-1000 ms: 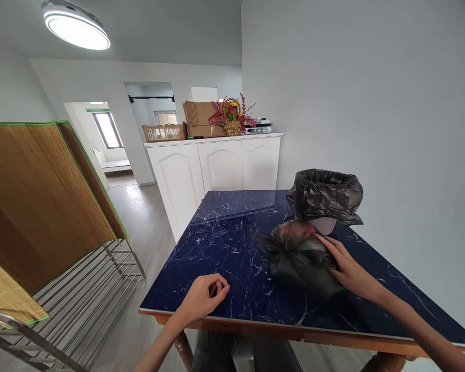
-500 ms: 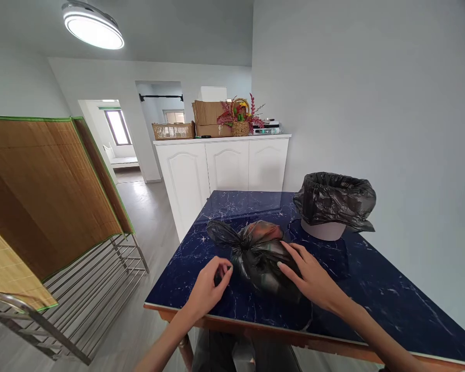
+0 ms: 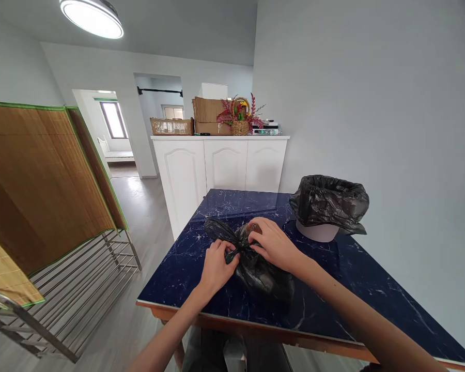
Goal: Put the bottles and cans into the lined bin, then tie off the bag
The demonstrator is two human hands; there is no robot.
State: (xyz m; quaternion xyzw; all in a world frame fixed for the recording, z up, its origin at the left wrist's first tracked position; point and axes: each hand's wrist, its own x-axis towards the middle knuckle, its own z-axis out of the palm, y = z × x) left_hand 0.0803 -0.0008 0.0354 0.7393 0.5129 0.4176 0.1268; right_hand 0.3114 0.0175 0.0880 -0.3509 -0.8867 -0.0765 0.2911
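Observation:
A full black plastic garbage bag (image 3: 265, 281) lies on the dark blue marbled table (image 3: 325, 310), its neck gathered into a twist with a loose end sticking out to the left. My left hand (image 3: 219, 263) is closed on a strip of the bag's plastic just left of the gathered neck. From the right, my right hand (image 3: 269, 240) pinches the bag close to the same spot, fingers bent over the neck. The exact grip of the right fingertips is partly hidden by the hand itself.
A pale bin (image 3: 318, 231) lined with another black bag stands at the table's right. Behind the table is a white cabinet (image 3: 225, 163) bearing cardboard boxes (image 3: 172, 126) and a flower basket (image 3: 240, 127). At left stands a metal rack (image 3: 73, 289) draped with a bamboo mat (image 3: 42, 191).
My right hand has moved from the bag's right side up to its neck. The left hand has moved slightly up and right and now grips the plastic there.

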